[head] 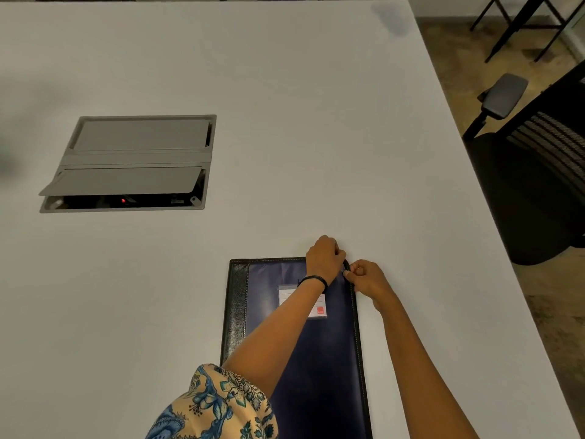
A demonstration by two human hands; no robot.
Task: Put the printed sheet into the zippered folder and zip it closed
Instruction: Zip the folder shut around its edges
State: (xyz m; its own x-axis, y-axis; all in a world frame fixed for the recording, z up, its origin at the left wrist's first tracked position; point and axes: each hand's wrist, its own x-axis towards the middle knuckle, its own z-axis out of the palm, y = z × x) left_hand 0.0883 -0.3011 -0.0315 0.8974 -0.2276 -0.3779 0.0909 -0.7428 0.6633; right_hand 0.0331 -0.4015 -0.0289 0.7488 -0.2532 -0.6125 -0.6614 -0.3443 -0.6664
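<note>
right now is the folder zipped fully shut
Cannot tell. The folder lies flat, cover closed, but the left hand and right hand hide its far right corner.

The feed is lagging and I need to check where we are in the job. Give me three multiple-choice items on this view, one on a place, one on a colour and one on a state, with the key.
1. Where on the zippered folder are the left hand and right hand?
A) near left corner
B) far right corner
C) on the black spine

2. What colour is the small square on the folder's label?
A) green
B) yellow
C) red

3. How is the near flap of the cable hatch in the table?
A) raised ajar
B) flush shut
C) removed

Key:
1 B: both hands meet at the far right corner, and the right one pinches the zip edge.
2 C: a red square sits at the label's lower right.
3 A: the flap tilts up over a dark opening.
</note>
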